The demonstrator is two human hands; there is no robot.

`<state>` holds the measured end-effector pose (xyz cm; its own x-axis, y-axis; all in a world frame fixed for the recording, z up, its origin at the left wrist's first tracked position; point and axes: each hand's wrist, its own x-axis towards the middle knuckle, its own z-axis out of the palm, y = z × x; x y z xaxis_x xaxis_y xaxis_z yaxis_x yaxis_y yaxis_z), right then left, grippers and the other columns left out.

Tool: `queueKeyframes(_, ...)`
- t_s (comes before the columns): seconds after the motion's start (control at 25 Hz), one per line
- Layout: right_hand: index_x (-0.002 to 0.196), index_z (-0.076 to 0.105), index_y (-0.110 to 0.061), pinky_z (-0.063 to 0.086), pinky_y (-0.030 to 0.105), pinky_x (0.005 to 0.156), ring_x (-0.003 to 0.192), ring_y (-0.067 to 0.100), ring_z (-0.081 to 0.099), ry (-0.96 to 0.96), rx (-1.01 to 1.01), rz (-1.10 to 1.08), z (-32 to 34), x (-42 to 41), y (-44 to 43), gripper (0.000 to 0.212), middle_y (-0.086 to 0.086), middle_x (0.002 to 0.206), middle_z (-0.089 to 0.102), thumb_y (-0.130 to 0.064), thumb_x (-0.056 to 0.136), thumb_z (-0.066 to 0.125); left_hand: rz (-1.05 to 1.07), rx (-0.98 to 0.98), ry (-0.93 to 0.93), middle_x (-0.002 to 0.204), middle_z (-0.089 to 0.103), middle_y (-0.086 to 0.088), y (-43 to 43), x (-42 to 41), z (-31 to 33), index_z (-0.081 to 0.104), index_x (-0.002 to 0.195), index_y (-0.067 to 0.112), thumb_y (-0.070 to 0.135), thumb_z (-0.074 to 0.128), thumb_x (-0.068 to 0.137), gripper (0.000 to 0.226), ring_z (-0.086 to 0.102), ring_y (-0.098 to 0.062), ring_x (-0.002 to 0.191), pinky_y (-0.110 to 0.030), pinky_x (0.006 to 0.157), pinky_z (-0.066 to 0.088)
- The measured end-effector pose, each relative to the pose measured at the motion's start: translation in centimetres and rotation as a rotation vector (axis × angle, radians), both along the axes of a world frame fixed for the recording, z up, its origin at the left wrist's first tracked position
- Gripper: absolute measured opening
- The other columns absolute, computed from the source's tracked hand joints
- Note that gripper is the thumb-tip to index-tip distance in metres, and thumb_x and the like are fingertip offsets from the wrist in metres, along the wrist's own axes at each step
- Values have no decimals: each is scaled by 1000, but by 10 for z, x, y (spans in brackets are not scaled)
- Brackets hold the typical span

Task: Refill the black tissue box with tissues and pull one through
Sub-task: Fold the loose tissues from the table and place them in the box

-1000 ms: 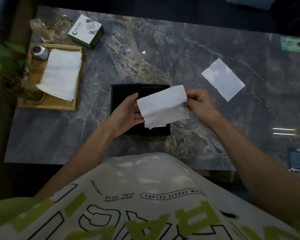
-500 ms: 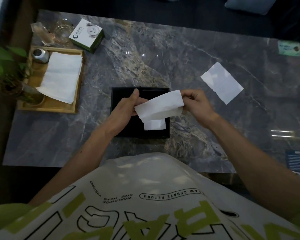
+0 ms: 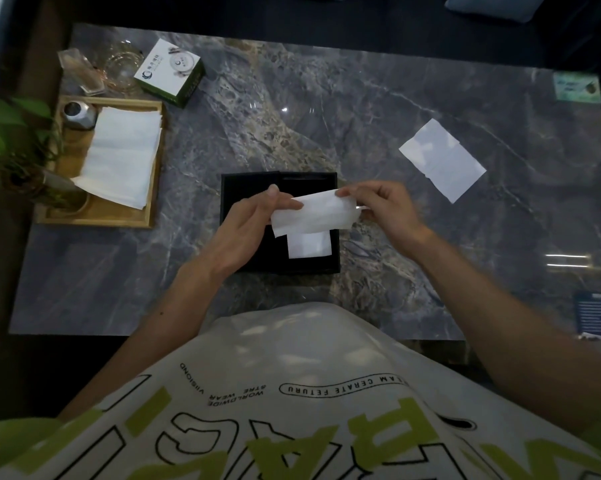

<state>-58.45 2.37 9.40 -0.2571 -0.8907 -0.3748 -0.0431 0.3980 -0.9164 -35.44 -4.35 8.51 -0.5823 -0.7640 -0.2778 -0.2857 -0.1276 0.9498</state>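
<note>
From the head camera, the black tissue box [image 3: 247, 188] sat at the centre of the marble table [image 3: 361, 116], its long axis running from 9 to 3 o'clock. Above it, a white tissue [image 3: 314, 214] was stretched with its long axis from 8 to 2 o'clock; the left hand [image 3: 247, 225] pinched its 9 o'clock end and the right hand [image 3: 382, 207] pinched its 3 o'clock end. A smaller flap hung toward 6 o'clock. A tissue stack [image 3: 122, 157] lay on the wooden tray [image 3: 98, 216] at 9 o'clock; a loose sheet [image 3: 443, 160] lay at 2 o'clock.
</note>
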Motion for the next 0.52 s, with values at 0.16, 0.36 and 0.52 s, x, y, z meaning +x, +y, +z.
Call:
queueKeyframes(0.16, 84, 75, -19, 47, 31, 72, 83, 13, 62, -4, -23, -37, -2, 2, 0, 26, -8, 87, 73, -10, 96, 54, -13, -35, -12, 121, 65, 10, 0, 1, -3, 75, 98, 34, 62, 28, 95, 54, 57, -5, 118, -44, 110, 40)
queueKeyframes(0.36, 92, 74, -14, 49, 28, 75, 79, 13, 61, 48, -24, 40, 0, 3, 0, 16, 2, 84, 70, -1, 85, 68, 10, -40, -5, 96, 71, 12, 0, -1, -1, 72, 93, 31, 32, 55, 96, 17, 65, -4, 95, -30, 89, 50)
queueKeyframes(0.52, 94, 71, -14, 51, 26, 74, 77, 10, 64, -1, -4, 136, 8, 9, -5, 24, 5, 88, 69, 7, 81, 69, 10, 1, -29, 84, 73, 10, 1, -4, -1, 63, 108, 29, 20, 67, 90, 21, 68, 1, 84, -16, 77, 51)
